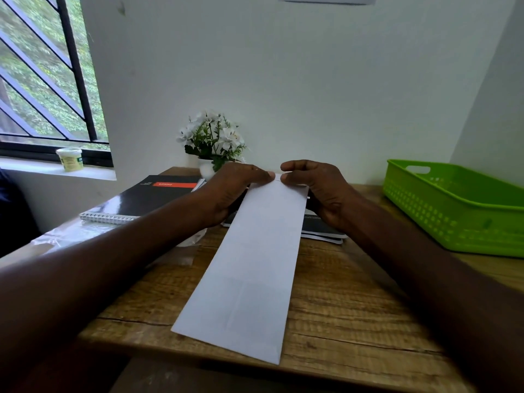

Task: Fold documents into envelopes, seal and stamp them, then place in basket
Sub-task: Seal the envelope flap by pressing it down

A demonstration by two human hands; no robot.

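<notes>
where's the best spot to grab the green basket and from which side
Take the green basket by the oval handle cutout in its far end wall, coming from above with fingers hooked through the slot. The long perforated side facing the desk centre shows no hold, only a smooth rim. The right hand is nearer, but it now pinches the white envelope.

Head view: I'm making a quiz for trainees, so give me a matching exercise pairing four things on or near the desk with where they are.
Things:
1. basket
2. envelope
3. plant
4. tub

Places:
A. on the window sill
B. at the desk's right edge
C. against the wall, behind the hands
D. lengthwise mid-desk, far end pinched by both hands

Pairs: 1-B, 2-D, 3-C, 4-A
</notes>
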